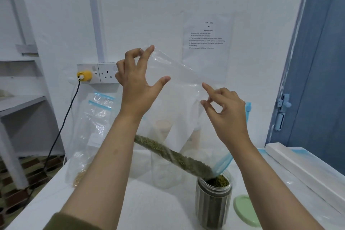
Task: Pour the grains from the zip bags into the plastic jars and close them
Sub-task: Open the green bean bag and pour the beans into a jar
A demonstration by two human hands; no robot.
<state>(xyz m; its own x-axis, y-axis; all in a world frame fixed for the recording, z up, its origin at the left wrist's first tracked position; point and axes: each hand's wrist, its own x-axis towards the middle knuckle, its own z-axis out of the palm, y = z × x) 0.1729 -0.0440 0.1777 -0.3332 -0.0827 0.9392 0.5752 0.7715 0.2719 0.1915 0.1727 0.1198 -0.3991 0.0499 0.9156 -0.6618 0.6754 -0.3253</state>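
Head view. My left hand (137, 87) is raised, fingers (149, 49) pinching the upper corner of the clear plastic zip bag with the blue seal strip (179, 80). My right hand (226, 110) pinches the bag's other upper edge between thumb and fingers, index finger sticking out straight. Bag tilted, blue mouth down, over the open clear ribbed plastic jar (212, 203) on the white desk (149, 207). Green grains (168, 152) lie in a band along the bag's lower fold, reaching the jar mouth; jar looks full near the rim. Pale green round lid (245, 209) lies flat on the desk just right of the jar. Second clear zip bag (93, 136) stands at the left, yellowish grains at its bottom. An empty clear jar (164, 170) stands behind the tilted bag.
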